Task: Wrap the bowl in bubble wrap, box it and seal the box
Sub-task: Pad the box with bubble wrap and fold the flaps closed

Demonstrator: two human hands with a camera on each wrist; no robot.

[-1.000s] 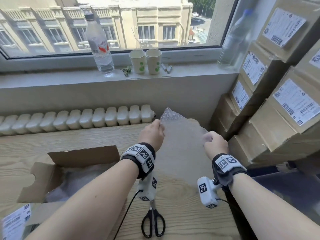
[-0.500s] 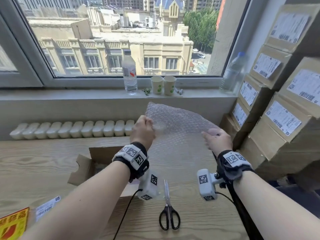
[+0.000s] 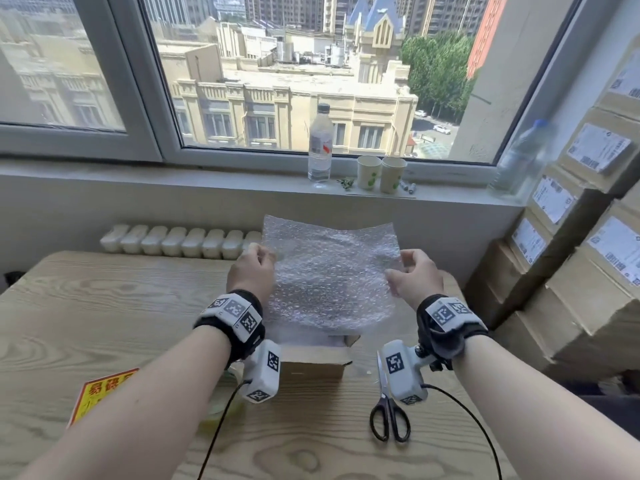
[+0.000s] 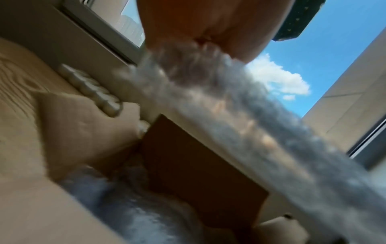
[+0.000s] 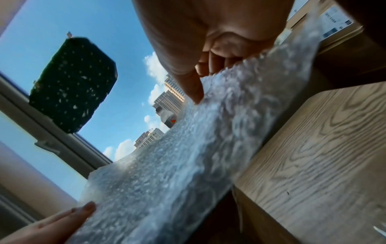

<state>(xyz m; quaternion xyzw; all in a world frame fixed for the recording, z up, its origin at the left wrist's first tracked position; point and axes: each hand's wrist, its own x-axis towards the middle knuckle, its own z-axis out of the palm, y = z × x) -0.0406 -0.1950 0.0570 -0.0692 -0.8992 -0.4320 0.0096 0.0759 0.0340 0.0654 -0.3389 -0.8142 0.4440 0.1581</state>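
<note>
A clear bubble wrap sheet [image 3: 329,271] is stretched in the air between both hands, above the open cardboard box [image 3: 311,363]. My left hand [image 3: 265,254] pinches its left edge and my right hand [image 3: 398,270] pinches its right edge. In the right wrist view the thumb [image 5: 193,92] presses on the bubble wrap sheet [image 5: 188,165] with the fingers curled behind it. The left wrist view, blurred, shows the bubble wrap sheet [image 4: 229,115] over the cardboard box [image 4: 198,165], with a bubble-wrapped bundle [image 4: 129,206] inside. No bare bowl shows.
Black scissors [image 3: 389,420] lie on the wooden table [image 3: 104,323] right of the box, and a red-yellow label [image 3: 100,396] lies at the left. Stacked labelled cartons [image 3: 571,271] crowd the right side. A water bottle [image 3: 320,147] and two paper cups [image 3: 381,173] stand on the sill.
Both hands have carried the sheet left, from beside the box to above it, and spread it wider and flatter. The right hand now pinches the right edge.
</note>
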